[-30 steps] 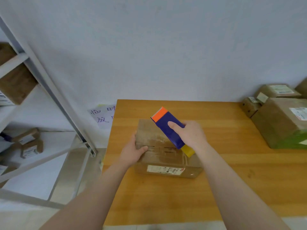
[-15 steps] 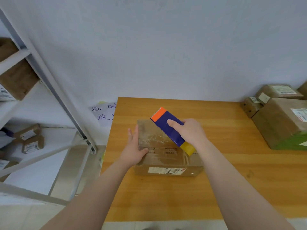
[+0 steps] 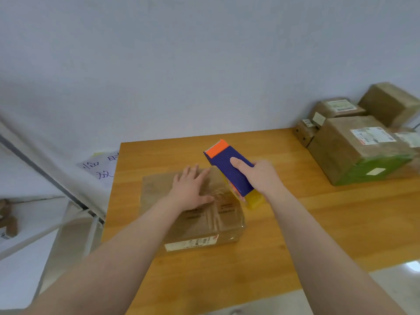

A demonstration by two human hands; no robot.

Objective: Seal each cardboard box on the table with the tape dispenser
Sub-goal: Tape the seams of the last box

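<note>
At the far left edge of the frame a grey metal shelf frame (image 3: 47, 176) slants down. A small brown carton (image 3: 10, 223) sits low beside it, cut off by the border and too blurred to read. Just right of that, a pale sheet of paper (image 3: 100, 167) hangs on the wall with handwritten Chinese characters. I can read 临 and 放; the rest is hidden behind the corner of the wooden worktop (image 3: 306, 223).

The cardboard box (image 3: 204, 226) lies in the middle of the frame, toward the worktop's left side. Dark print runs across its top flaps, and a white label (image 3: 192, 243) with a red patch is stuck on its near face; both are too smeared to read. The left hand (image 3: 191, 189) lies palm down on the box top, fingers straight and spread, covering part of the seam.

The right hand (image 3: 261, 178) grips the tape dispenser (image 3: 229, 176), with one finger lying along its blue side. The dispenser is tilted, orange end raised and yellow end low at the box's right edge. I cannot tell whether it touches the box.

In the upper right stands a cluster of taped boxes. The big box (image 3: 350, 160) has a green band and a white shipping label (image 3: 372, 135) with illegible print. The smaller boxes (image 3: 334, 109) behind it have unreadable labels too, and the rightmost runs off the frame.
</note>
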